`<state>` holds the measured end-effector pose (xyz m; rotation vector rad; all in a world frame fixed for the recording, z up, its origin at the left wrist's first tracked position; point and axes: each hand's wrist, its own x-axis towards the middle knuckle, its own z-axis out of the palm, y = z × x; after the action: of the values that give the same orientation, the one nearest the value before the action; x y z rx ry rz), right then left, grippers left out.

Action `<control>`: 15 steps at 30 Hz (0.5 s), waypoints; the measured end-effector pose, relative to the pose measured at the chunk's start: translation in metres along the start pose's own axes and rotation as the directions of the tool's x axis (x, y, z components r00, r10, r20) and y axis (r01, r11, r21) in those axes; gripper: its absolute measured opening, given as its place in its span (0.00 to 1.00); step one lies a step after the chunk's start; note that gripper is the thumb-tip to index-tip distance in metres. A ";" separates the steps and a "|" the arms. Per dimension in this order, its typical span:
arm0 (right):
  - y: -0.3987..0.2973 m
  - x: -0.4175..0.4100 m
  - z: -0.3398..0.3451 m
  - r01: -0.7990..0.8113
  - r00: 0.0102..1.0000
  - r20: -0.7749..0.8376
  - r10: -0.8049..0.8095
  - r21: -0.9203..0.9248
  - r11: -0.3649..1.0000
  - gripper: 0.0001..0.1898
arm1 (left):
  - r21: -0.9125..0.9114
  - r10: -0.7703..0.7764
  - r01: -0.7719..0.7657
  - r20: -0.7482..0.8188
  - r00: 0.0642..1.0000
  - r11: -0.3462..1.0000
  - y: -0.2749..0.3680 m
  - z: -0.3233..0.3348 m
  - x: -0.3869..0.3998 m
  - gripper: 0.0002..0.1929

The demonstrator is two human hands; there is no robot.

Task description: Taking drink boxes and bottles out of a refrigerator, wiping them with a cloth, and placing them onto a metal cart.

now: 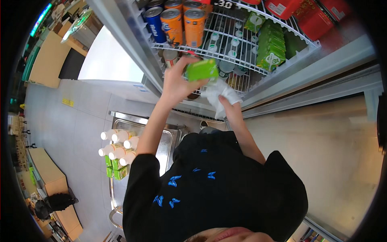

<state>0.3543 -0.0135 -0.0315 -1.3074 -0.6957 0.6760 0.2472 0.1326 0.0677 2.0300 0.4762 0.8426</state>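
Observation:
My left hand [178, 80] grips a green drink carton [203, 70] in front of the open fridge, a little blurred. Just right of and below it, my right hand [229, 106] holds a crumpled white cloth or tissue [222, 93]. Behind both hands is a white wire shelf [239, 60]. A row of similar green cartons [272, 45] stands at its right side. Orange cans [194, 28] and a blue Pepsi can [155, 25] stand at its left. Clear bottles with white caps [232, 53] show through the wires below.
At my left a metal cart [164, 148] carries several white-capped bottles [121, 136] and green cartons [119, 172]. Red packages [314, 18] sit at the fridge's upper right. The sliding-door frame [302, 87] borders the opening on the right, a white cabinet [112, 60] on the left.

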 end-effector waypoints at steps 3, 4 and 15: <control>-0.011 -0.014 -0.014 -0.164 0.986 0.041 0.161 0.077 0.984 0.17 | -0.074 0.060 -0.058 0.022 0.998 0.996 -0.013 0.034 0.063 0.23; -0.006 -0.017 -0.025 -0.137 0.988 0.059 0.141 -0.061 0.989 0.17 | -0.114 0.068 -0.066 0.010 0.998 0.991 -0.021 0.049 0.083 0.23; -0.004 -0.031 -0.080 -0.129 0.981 -0.150 0.123 -0.028 0.991 0.15 | 0.285 0.373 -0.426 0.223 0.901 0.859 -0.034 0.159 0.216 0.26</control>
<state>0.3977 -0.0877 -0.0402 -1.4297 -0.5106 0.6627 0.5115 0.1905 0.0593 2.5395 0.0982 0.8759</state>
